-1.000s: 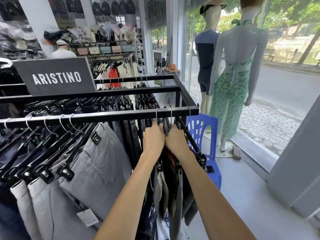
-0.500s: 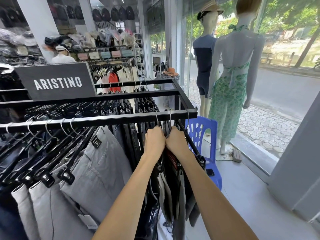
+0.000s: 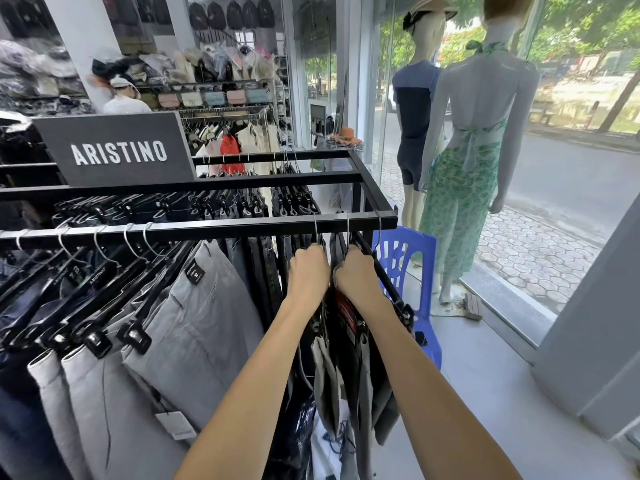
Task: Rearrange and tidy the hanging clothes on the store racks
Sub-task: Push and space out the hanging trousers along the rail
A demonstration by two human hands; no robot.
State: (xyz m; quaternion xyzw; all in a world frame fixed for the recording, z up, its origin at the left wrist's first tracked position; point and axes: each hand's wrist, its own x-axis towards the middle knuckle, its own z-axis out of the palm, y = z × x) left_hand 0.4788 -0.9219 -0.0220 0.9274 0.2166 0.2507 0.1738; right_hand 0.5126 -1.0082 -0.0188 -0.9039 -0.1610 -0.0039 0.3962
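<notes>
Head view showed my left hand (image 3: pixel 308 271) and right hand (image 3: pixel 358 275) each clenched around dark trouser hangers (image 3: pixel 348 233) under the rail (image 3: pixel 207 232), at twelve o'clock. I judged spacing them came next.

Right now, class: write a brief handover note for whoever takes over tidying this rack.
Left hand and right hand each grip a hanger of dark trousers, side by side under the black metal rail near its right end.
Grey trousers on black clip hangers hang slanted to the left.
Done: cannot tell from this view.
Left: space the held hangers, then straighten the grey ones.
</notes>
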